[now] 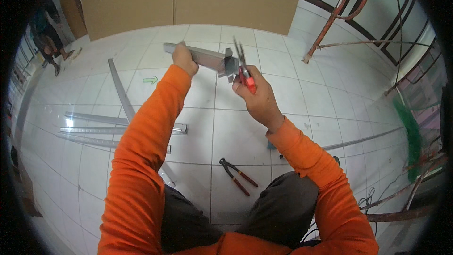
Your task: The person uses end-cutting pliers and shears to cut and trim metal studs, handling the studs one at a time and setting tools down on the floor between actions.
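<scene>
My left hand (185,59) is closed around a short grey metal channel (206,58), held up above the floor. The channel's right end is cut and bent into several flaps (230,64) that spread outward. In my right hand (259,97), closed, are red-handled tin snips (247,80), their jaws pointing up and away from me. The snips stand just beside the flaps; whether they touch the metal I cannot tell. On the floor between my knees lie end-cutting pincers (238,175) with dark red handles, apart from both hands.
Several long metal channels (121,89) lie on the white tiled floor (236,137) at the left. Large cardboard sheets (188,4) stand at the back. A rusty red scaffold frame (332,16) and green netting (409,137) are at the right. Another person (49,33) is far left.
</scene>
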Motion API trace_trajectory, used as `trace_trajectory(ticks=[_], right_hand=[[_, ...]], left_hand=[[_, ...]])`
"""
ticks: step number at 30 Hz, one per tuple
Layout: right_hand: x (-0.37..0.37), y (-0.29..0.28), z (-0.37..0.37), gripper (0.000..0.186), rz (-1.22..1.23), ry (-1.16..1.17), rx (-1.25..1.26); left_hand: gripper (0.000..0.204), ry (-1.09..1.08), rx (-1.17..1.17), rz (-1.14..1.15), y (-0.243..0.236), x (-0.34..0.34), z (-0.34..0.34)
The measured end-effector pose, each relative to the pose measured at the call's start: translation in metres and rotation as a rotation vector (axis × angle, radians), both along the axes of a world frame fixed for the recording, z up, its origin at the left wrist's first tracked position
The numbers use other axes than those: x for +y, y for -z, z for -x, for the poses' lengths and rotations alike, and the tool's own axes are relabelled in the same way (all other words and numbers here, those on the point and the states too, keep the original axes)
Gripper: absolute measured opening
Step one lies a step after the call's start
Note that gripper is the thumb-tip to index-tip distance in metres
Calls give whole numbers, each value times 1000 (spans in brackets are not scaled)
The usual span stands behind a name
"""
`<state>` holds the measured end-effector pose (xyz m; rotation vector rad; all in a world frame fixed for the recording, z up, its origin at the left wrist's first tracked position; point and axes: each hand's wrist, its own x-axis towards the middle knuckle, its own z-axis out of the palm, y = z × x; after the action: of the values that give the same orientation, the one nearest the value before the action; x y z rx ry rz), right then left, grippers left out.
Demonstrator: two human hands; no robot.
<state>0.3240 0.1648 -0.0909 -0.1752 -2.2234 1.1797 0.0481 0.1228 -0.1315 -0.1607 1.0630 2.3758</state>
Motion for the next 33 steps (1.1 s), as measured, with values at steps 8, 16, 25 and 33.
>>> trace_trajectory(ticks=[8,16,25,33], right_hand=[[15,11,7,37,-3,312,-102],[5,8,18,40,16,329,-167],[9,19,26,37,-78,392,-173],[20,17,26,32,-100,464,-196]], left_hand=[[34,-284,12,-101,-54,-36,3],[48,-469,163,-102,-81,-56,-13],[51,-469,174,-154,-81,-51,-9],[55,-428,151,-165,-82,-41,-21]])
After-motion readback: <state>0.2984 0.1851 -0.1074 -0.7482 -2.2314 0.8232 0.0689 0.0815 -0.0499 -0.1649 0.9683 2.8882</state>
